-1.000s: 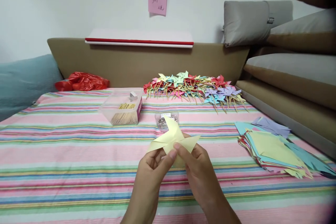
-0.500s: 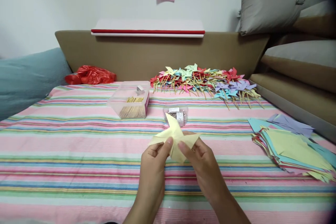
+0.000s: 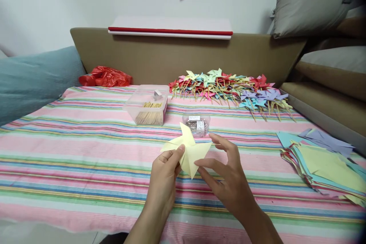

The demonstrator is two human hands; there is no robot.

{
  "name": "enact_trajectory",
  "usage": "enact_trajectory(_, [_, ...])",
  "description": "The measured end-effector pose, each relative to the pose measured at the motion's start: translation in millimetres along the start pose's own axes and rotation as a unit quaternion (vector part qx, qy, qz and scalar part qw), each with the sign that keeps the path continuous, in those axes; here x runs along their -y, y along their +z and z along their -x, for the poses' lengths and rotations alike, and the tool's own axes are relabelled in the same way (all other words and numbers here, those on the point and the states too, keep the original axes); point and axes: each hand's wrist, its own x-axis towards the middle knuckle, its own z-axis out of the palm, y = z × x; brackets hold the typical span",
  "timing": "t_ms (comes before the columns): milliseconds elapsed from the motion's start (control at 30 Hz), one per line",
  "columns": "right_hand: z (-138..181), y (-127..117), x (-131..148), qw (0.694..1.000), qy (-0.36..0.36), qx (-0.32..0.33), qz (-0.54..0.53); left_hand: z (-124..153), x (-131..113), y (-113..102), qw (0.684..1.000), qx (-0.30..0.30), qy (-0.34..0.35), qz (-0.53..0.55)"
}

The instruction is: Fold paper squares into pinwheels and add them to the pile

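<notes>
A pale yellow paper pinwheel (image 3: 187,150), without a stick, is held up over the striped cloth. My left hand (image 3: 166,169) grips it, thumb pressed on its front near the centre and fingers behind. My right hand (image 3: 227,171) is at its right side, with two fingertips meeting at the edge of the lower right blade and the other fingers raised and spread. Just beyond stands a clear plastic tub (image 3: 196,124) with small dark metallic pieces and white labels. Further left is a clear box (image 3: 147,106) of thin wooden sticks.
Many finished pinwheels on sticks (image 3: 225,87) are heaped at the back right. A stack of coloured paper sheets (image 3: 326,164) lies on the right. A red plastic bag (image 3: 107,77) is at the back left. Cushions (image 3: 309,4) rise on the right, over the striped cloth (image 3: 71,160).
My right hand has shifted from the pinwheel's front to its right edge, spreading its upper fingers. The pinwheel has turned slightly. The surroundings appear shifted rightward as the view moves.
</notes>
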Motion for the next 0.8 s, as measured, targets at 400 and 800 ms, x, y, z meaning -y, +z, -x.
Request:
enact_trajectory(400, [-2.9, -0.2, 3.7, 0.946, 0.248, 0.005, -0.208, 5.6, 0.1, 3.1, 0.993, 0.017, 0.042, -0.109])
enact_trajectory(800, [0.0, 8.8, 2.1, 0.908, 0.312, -0.040, -0.277, 9.3, -1.2, 5.0, 0.988, 0.049, 0.042, -0.138])
